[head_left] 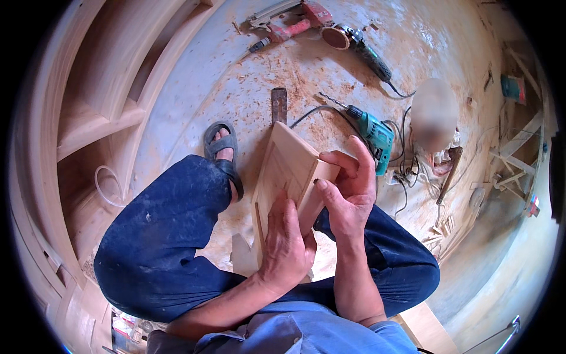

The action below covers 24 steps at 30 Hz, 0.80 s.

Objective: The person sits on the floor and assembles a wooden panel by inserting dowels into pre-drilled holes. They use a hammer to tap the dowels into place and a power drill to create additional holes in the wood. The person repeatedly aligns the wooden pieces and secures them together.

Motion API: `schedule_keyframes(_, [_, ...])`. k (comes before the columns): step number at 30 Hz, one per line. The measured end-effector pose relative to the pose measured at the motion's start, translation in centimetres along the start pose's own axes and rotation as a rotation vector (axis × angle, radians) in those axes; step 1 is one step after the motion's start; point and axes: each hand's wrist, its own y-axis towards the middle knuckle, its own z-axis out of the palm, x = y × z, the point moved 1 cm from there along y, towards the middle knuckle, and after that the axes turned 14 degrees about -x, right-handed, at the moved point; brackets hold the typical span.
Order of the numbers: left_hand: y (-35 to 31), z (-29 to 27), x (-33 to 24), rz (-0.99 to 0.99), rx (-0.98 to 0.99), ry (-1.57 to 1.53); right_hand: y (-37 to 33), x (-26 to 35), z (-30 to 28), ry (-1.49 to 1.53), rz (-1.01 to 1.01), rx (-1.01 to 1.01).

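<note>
Between my knees a pale wooden piece (289,154) stands tilted, its flat face framed by raised edges, with a side board at right angles to it. My left hand (285,242) is closed on its near part, fingers together on the face and thumb toward the side. At the right edge my right hand (354,192) grips the side board, thumb bent in and index finger curled over the top; a small dark spot shows at the thumb tip. Parts of the piece are hidden by both hands.
A green power drill (375,137) with a long bit lies on the dusty floor, its cable looping nearby. Farther off are an angle grinder (359,47) and a red nail gun (298,25). A flat brown bar (279,105) lies beyond the piece. Wooden shelving (100,127) rises left.
</note>
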Motion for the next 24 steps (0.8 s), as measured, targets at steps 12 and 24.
schedule_keyframes(12, [0.1,-0.1,0.2,0.002,-0.01,-0.012,-0.2,-0.2,0.5,0.037,-0.014,-0.005])
schedule_keyframes(24, [0.3,-0.2,0.5,0.021,-0.027,-0.001,-0.1,0.0,1.2,0.063,0.04,-0.018])
